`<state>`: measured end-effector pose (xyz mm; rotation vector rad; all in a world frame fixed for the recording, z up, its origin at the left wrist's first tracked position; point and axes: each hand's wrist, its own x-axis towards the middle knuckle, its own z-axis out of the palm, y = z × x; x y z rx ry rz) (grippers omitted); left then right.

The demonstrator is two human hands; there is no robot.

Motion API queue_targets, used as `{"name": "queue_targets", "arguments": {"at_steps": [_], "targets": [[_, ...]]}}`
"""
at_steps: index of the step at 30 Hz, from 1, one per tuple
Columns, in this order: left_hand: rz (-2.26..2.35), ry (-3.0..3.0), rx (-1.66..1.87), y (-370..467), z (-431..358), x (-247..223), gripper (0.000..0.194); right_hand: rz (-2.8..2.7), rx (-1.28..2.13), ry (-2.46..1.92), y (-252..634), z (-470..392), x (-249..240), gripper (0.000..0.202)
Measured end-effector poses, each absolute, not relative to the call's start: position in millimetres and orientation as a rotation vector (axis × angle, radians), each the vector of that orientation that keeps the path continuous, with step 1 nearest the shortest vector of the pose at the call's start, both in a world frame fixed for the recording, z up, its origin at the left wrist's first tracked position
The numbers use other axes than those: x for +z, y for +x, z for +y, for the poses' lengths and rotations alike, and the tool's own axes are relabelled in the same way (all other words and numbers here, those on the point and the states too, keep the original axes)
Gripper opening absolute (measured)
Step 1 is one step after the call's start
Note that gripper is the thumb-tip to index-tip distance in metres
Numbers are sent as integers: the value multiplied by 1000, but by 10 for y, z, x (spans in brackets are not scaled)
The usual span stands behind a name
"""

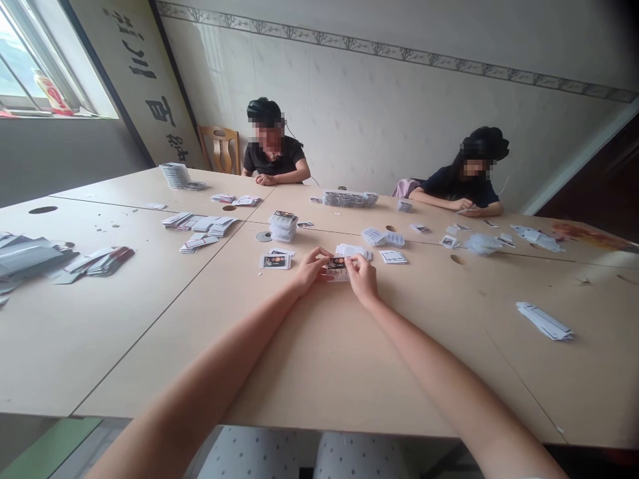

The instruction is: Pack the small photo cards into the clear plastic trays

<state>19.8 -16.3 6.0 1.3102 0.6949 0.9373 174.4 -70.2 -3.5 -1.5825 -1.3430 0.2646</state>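
Head view, nearest first: dotted trousers [254,456] show below the edge of the table [309,372]. Out over it, the left hand [313,267] and right hand [363,276] are close together, both pinching one card [337,266] — the left at its left side, the right at its upper right corner. The card is dark above, paler below, directly in front of the wearer. Well to the right lie strips [545,322].

Just past the hands sits a white pile [353,251], with sheets [393,257] to its right and printed packs [275,260] to the left. Beyond are a clear stack [283,229] and trays [383,237], then a row of packs [350,199]. Two co-workers sit at the far side — one in black [276,156], one in navy [464,176] — before a tiled wall [349,120].
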Motion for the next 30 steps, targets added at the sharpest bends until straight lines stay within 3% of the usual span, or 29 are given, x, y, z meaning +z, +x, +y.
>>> {"name": "queue_targets", "arguments": {"at_steps": [12, 22, 27, 30], "targets": [[704, 1326, 985, 167, -151, 31, 37, -1272, 694, -1409, 1825, -601, -111, 26], [668, 1245, 1035, 124, -67, -29, 42, -1208, 567, -1410, 1800, -573, -140, 26], [691, 1194, 1067, 121, -71, -59, 42, -1295, 694, -1359, 1764, -600, -122, 37], [690, 1221, 1076, 126, -89, -54, 39, -1413, 787, -1229, 1735, -645, -98, 54]]}}
